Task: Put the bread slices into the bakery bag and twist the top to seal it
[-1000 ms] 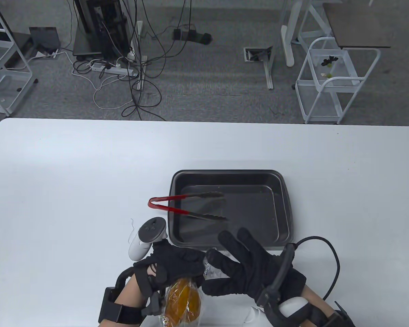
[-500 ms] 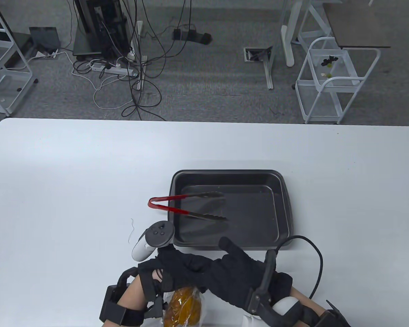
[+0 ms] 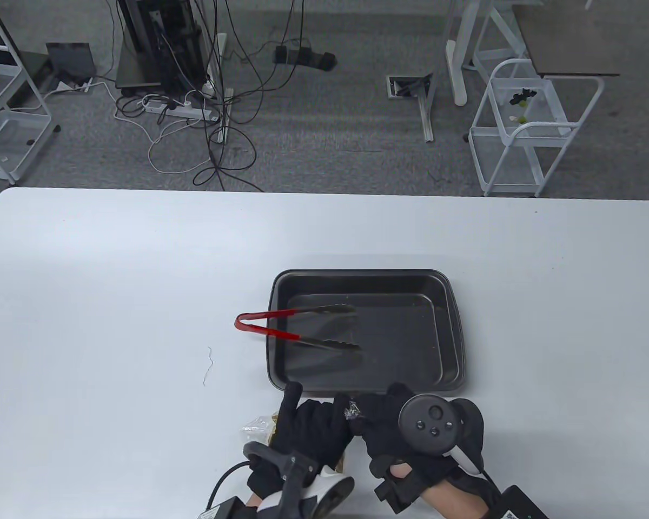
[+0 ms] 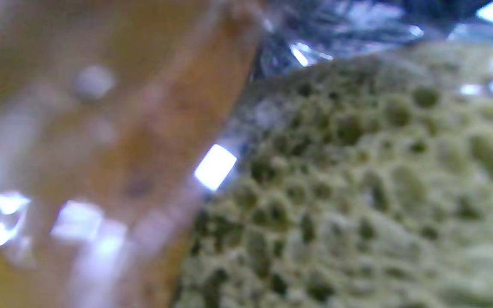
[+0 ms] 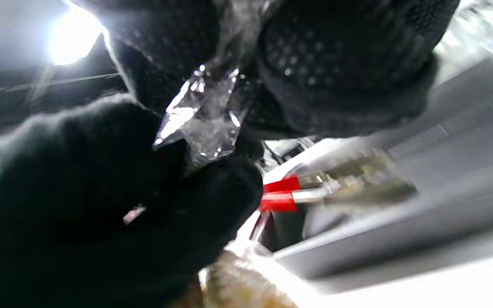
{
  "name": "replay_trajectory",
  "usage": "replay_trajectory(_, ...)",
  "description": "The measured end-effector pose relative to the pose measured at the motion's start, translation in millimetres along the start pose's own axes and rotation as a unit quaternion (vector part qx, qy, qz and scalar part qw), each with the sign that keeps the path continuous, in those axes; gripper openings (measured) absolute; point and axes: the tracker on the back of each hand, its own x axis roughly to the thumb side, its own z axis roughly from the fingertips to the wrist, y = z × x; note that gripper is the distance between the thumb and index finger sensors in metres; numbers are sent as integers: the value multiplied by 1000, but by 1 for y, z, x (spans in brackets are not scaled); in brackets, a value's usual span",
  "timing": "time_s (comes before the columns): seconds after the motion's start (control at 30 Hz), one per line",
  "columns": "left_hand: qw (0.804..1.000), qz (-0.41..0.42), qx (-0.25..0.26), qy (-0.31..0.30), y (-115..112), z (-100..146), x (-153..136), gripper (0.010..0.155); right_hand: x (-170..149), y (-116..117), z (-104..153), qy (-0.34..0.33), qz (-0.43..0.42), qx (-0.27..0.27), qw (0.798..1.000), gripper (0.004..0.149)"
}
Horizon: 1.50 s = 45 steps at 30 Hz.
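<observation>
The clear bakery bag with the bread slices lies at the table's near edge, mostly hidden under my hands. Its twisted top sticks up as a small crinkled tuft between the two gloves. My left hand grips the bag just below the twist, with one finger pointing toward the tray. My right hand pinches the twisted top, tracker facing up. In the right wrist view, the left glove fills the lower left. The left wrist view shows only porous crumb and brown crust through plastic.
A dark baking tray sits just beyond my hands, with red-handled tongs resting over its left rim. A thin thread lies on the white table left of the tray. The table's near edge is close under my wrists.
Both hands have rolled around the bag's neck. The right tracker now faces up and the left one has swung down toward me. The orange bread is now mostly covered.
</observation>
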Motion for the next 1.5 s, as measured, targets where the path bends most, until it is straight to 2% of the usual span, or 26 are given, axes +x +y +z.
replay_trajectory(0.1,1000,-23,4,10,-2,2,7,54,-25,7,0,47,-111,10,993,43)
replay_trajectory(0.27,999,19,-31,4,-15,8,6,53,-53,30,1,85,-170,132,973,54)
replay_trajectory(0.3,999,15,-29,3,-15,8,4,52,-56,34,3,88,-188,132,969,55)
replay_trajectory(0.4,998,58,-21,30,-14,9,-7,50,-60,45,10,79,-250,73,962,58)
replay_trajectory(0.5,995,84,-14,59,-12,9,-12,50,-61,54,13,47,-257,45,964,60)
replay_trajectory(0.53,995,84,-14,60,-12,9,-13,50,-63,57,11,37,-269,43,961,60)
replay_trajectory(0.63,993,94,-14,72,-13,9,-17,51,-67,67,8,65,-349,88,931,61)
replay_trajectory(0.67,992,97,-6,77,-15,9,-20,52,-66,67,8,72,-363,79,926,61)
replay_trajectory(0.7,991,103,-3,79,-16,10,-21,53,-65,67,6,65,-363,67,927,59)
replay_trajectory(0.77,986,131,-9,102,-19,10,-21,57,-59,61,4,33,-314,15,949,55)
replay_trajectory(0.87,971,209,-53,102,-24,6,-24,67,-57,53,4,-3,-277,-55,959,49)
replay_trajectory(0.9,965,233,-72,98,-25,6,-26,71,-60,51,4,-7,-281,-55,958,48)
replay_trajectory(0.97,943,299,-115,84,-31,7,-36,81,-67,48,6,13,-326,-54,944,48)
replay_trajectory(1.03,909,373,-158,94,-41,10,-54,92,-74,45,8,18,-356,-52,933,47)
replay_trajectory(1.1,890,401,-192,102,-48,12,-60,100,-78,45,9,20,-388,-33,921,48)
replay_trajectory(1.17,874,428,-211,89,-53,12,-57,101,-78,52,7,29,-460,8,887,48)
replay_trajectory(1.23,893,397,-189,95,-49,12,-54,100,-82,55,4,39,-503,30,863,49)
replay_trajectory(1.3,909,369,-170,89,-47,11,-50,100,-83,50,3,36,-485,62,871,49)
replay_trajectory(1.33,911,365,-172,90,-47,12,-49,101,-83,47,3,25,-464,61,883,49)
replay_trajectory(1.37,911,365,-168,89,-47,12,-48,101,-83,45,4,31,-458,60,886,49)
replay_trajectory(1.47,924,357,-117,76,-43,11,-48,94,-82,42,7,25,-491,55,869,48)
replay_trajectory(1.5,920,368,-114,69,-43,10,-49,93,-81,42,8,19,-507,59,860,48)
